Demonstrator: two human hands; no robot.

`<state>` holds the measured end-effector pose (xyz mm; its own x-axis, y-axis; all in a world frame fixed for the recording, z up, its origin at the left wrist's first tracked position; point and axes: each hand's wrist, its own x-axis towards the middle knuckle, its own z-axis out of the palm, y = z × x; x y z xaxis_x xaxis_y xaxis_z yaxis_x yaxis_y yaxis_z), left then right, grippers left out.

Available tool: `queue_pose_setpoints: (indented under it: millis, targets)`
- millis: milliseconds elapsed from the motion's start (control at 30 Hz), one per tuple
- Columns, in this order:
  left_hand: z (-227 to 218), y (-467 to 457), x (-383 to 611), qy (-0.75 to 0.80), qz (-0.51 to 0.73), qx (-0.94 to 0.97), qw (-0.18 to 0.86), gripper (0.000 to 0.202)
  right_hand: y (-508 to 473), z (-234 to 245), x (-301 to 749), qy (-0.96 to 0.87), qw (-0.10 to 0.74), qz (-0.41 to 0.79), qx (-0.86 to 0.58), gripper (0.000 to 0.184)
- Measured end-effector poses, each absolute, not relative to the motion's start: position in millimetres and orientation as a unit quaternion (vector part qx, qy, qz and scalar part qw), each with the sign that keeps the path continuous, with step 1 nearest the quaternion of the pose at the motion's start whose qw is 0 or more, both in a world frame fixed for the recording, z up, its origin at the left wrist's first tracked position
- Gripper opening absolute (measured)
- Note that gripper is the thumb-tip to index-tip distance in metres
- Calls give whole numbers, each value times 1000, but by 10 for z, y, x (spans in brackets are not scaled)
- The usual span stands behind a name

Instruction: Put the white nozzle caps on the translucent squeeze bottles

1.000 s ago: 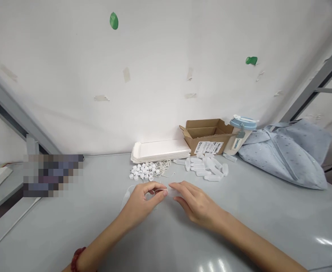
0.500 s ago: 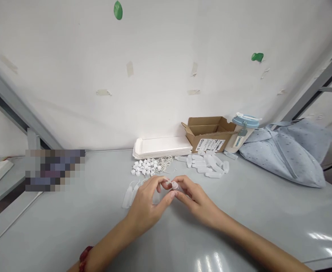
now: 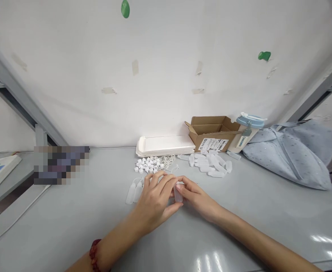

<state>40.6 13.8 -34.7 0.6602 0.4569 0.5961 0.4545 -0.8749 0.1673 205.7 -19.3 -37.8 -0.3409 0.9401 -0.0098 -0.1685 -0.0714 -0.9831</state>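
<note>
1. So from my remote seat: half a second ago the small bottle point(image 3: 178, 195) showed its tip end between the fingertips; now its body faces me, roughly upright, base down.
2. Right hand point(image 3: 197, 193) has it pinched, thumb across the upper part. Left hand point(image 3: 155, 197) has swung over the top, thumb by the base (fingertips hidden, so I can't tell if it's really gripping).
3. My read: the work's now at the neck end, and the right hand's steadying.
4. Two stringed bottles point(image 3: 131, 193) lie just beside the left hand; caps point(image 3: 148, 164) sit beyond.
</note>
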Motion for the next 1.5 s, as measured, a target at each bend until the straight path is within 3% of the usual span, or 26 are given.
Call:
queue_pose_setpoints:
  millis: [133, 300, 400, 1000, 1500]
  targets:
    - [-328, 181, 382, 271, 306, 912, 38, 29, -189, -424, 2054, -590, 414, 564, -403, 29]
    - [-276, 278, 312, 302, 252, 916, 83, 32, -202, -482, 2074, -730, 382, 298, -483, 39]
    - [-261, 304, 290, 313, 222, 917, 112, 33, -200, -492, 2090, -780, 355, 223, -465, 39]
    - [-309, 377, 257, 359, 186, 900, 164, 28, -172, -544, 2104, -809, 314, 203, -454, 37]
    - [-298, 409, 202, 346, 146, 906, 194, 35, -165, -549, 2097, -818, 299, 195, -450, 36]
